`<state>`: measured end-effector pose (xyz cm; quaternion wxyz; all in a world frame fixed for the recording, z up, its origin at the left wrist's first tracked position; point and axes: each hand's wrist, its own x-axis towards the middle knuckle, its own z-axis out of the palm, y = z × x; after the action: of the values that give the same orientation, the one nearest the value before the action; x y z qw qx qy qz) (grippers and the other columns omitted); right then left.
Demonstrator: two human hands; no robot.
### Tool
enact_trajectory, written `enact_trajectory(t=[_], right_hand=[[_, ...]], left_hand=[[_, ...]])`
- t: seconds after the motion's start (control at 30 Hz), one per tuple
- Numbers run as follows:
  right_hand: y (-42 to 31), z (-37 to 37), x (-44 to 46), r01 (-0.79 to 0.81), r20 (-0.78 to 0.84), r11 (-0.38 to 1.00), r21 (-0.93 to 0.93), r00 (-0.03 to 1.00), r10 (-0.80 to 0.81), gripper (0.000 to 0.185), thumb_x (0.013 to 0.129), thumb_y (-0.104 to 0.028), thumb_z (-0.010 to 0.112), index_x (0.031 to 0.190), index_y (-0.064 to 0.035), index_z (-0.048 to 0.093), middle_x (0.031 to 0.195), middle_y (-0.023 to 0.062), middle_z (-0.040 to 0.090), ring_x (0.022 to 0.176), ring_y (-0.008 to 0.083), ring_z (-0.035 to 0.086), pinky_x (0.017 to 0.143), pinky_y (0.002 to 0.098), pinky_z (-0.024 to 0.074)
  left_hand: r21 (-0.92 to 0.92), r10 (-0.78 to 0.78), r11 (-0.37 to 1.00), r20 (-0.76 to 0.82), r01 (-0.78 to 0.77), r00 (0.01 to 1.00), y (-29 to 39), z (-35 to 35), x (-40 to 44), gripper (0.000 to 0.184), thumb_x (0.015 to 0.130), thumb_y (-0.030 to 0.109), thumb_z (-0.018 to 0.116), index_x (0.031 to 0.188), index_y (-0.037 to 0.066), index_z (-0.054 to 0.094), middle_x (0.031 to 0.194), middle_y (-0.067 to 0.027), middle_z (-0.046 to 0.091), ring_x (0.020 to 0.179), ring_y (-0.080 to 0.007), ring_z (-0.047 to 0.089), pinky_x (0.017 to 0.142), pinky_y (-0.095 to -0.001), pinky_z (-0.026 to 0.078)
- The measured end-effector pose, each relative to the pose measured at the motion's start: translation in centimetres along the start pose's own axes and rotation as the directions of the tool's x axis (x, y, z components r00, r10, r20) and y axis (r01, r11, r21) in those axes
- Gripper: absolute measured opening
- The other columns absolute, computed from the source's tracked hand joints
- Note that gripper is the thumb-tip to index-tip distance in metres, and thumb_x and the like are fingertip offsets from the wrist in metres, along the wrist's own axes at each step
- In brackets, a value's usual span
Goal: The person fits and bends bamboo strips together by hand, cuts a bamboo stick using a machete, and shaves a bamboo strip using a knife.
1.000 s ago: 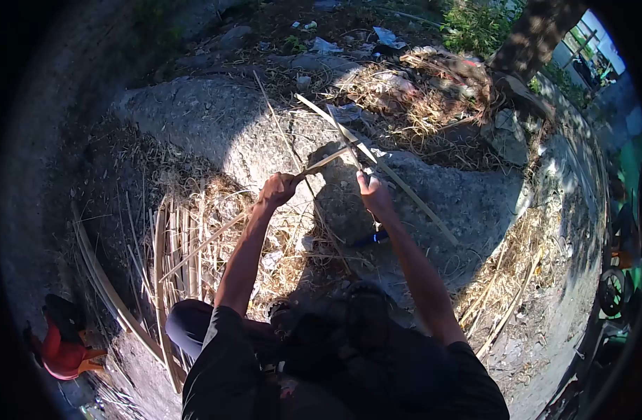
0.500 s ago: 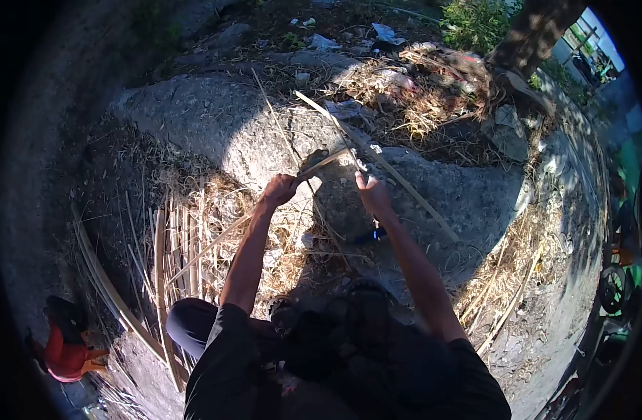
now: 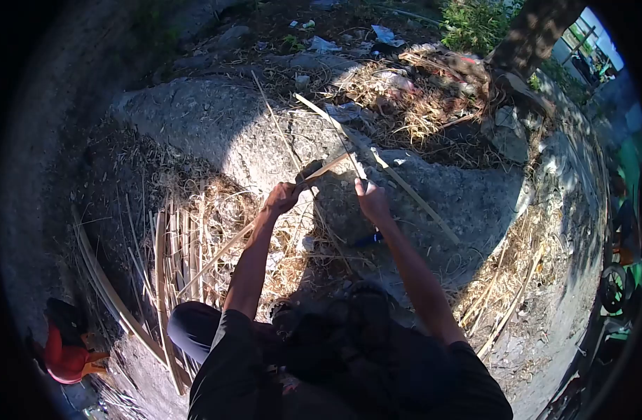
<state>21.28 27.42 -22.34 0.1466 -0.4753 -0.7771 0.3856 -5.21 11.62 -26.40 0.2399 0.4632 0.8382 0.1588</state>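
Note:
My left hand (image 3: 282,198) is closed round a pale wooden strip (image 3: 326,169), whose far end slants up to the right and whose tail runs down to the left past my forearm. My right hand (image 3: 372,197) is wrapped round the handle of a knife (image 3: 355,159); its thin blade points up and away and meets the end of the strip. Behind the blade a longer pale strip (image 3: 415,197) lies across the rock. A thinner strip (image 3: 278,130) lies further left, passing beyond my left hand.
Several long strips (image 3: 160,280) lie at the left. Shavings (image 3: 282,262) cover the ground between them and the rock (image 3: 188,112). A blue object (image 3: 368,239) lies below my right hand. Dry debris (image 3: 433,98) and a tree trunk (image 3: 538,35) are beyond. Something red (image 3: 61,353) is at lower left.
My left hand has moved slightly down and to the right with the strip. My right hand has shifted slightly down, and the knife still meets the strip's end.

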Motion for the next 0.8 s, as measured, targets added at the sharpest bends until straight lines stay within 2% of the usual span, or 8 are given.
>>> enact_trajectory(t=[0.3, 0.33, 0.4, 0.43, 0.57, 0.63, 0.7, 0.8], right_hand=[[-7.5, -5.6, 1.3, 0.202, -0.202, 0.976, 0.078, 0.962, -0.183, 0.058, 0.108, -0.049, 0.051, 0.107, 0.0074, 0.063, 0.085, 0.0279, 0.067, 0.081, 0.0473, 0.067, 0.073, 0.0516, 0.0503], [-8.4, -6.5, 0.7, 0.095, -0.047, 0.992, 0.080, 0.995, -0.091, 0.061, 0.108, -0.050, 0.050, 0.107, 0.0094, 0.063, 0.090, 0.0324, 0.068, 0.090, 0.0485, 0.068, 0.076, 0.0525, 0.0515], [1.4, 1.3, 2.4, 0.054, -0.039, 0.998, -0.028, 0.998, -0.055, 0.067, 0.105, -0.057, 0.050, 0.116, 0.0080, 0.065, 0.103, 0.0333, 0.070, 0.099, 0.0503, 0.068, 0.089, 0.0541, 0.0537], [2.8, 2.1, 1.6, -0.054, 0.032, 0.994, -0.093, 0.998, 0.057, 0.070, 0.104, -0.059, 0.049, 0.118, 0.0074, 0.065, 0.108, 0.0331, 0.071, 0.103, 0.0510, 0.068, 0.095, 0.0549, 0.0535], [2.8, 2.6, 0.4, 0.060, -0.098, 0.994, -0.095, 0.993, -0.069, 0.060, 0.106, -0.054, 0.047, 0.111, 0.0001, 0.071, 0.102, 0.0321, 0.071, 0.097, 0.0555, 0.067, 0.087, 0.0580, 0.0538], [2.1, 1.2, 2.7, -0.033, 0.117, 0.983, -0.181, 0.992, 0.055, 0.058, 0.106, -0.053, 0.049, 0.128, -0.0030, 0.067, 0.107, 0.0311, 0.071, 0.091, 0.0509, 0.069, 0.085, 0.0586, 0.0554], [1.8, 0.7, 2.3, 0.487, 0.112, 0.736, -0.469, 0.860, -0.498, 0.049, 0.109, -0.042, 0.050, 0.123, 0.0019, 0.067, 0.093, 0.0293, 0.070, 0.079, 0.0492, 0.067, 0.075, 0.0594, 0.0532], [-0.5, -0.9, 1.7, 0.384, -0.127, 0.869, -0.311, 0.890, -0.438, 0.043, 0.109, -0.037, 0.053, 0.111, 0.0040, 0.065, 0.086, 0.0281, 0.066, 0.078, 0.0479, 0.064, 0.072, 0.0557, 0.0509]], left_hand=[[-0.021, 0.203, 0.975, -0.298, -0.219, 0.933, 6.5, -11.0, -0.7, 0.048, 0.105, 0.049, 0.055, 0.090, 0.009, 0.078, 0.073, -0.0232, 0.069, 0.067, -0.0430, 0.069, 0.064, -0.0522, 0.055], [-0.025, 0.200, 0.976, -0.288, -0.216, 0.937, 5.7, -9.8, -0.7, 0.048, 0.105, 0.049, 0.055, 0.090, 0.009, 0.078, 0.073, -0.0232, 0.069, 0.067, -0.0430, 0.069, 0.064, -0.0522, 0.055], [0.111, 0.114, 0.989, -0.149, -0.098, 0.982, 2.9, -5.9, -0.2, 0.037, 0.105, 0.041, 0.059, 0.103, 0.012, 0.081, 0.072, -0.0217, 0.070, 0.065, -0.0382, 0.071, 0.061, -0.0497, 0.055], [0.100, 0.114, 0.990, -0.152, -0.100, 0.982, 0.2, -2.4, 0.1, 0.039, 0.103, 0.046, 0.059, 0.102, 0.015, 0.082, 0.081, -0.0226, 0.073, 0.078, -0.0413, 0.073, 0.072, -0.0522, 0.057], [-0.004, 0.014, 1.000, -0.165, -0.014, 0.986, -1.8, 1.9, -0.5, 0.043, 0.102, 0.047, 0.060, 0.100, 0.009, 0.079, 0.085, -0.0240, 0.072, 0.085, -0.0422, 0.073, 0.079, -0.0527, 0.056], [0.012, 0.054, 0.999, -0.075, -0.053, 0.996, -0.8, -1.4, 0.5, 0.054, 0.101, 0.057, 0.057, 0.094, 0.008, 0.079, 0.080, -0.0249, 0.071, 0.078, -0.0449, 0.071, 0.071, -0.0551, 0.055], [0.045, 0.079, 0.996, -0.081, -0.076, 0.994, 1.8, -5.4, -0.3, 0.056, 0.105, 0.053, 0.054, 0.092, 0.004, 0.077, 0.079, -0.0260, 0.070, 0.074, -0.0440, 0.070, 0.068, -0.0530, 0.053], [-0.025, 0.142, 0.989, -0.104, -0.146, 0.984, 4.4, -9.2, -0.8, 0.054, 0.106, 0.049, 0.054, 0.088, 0.003, 0.075, 0.074, -0.0246, 0.069, 0.068, -0.0438, 0.068, 0.066, -0.0521, 0.052]])
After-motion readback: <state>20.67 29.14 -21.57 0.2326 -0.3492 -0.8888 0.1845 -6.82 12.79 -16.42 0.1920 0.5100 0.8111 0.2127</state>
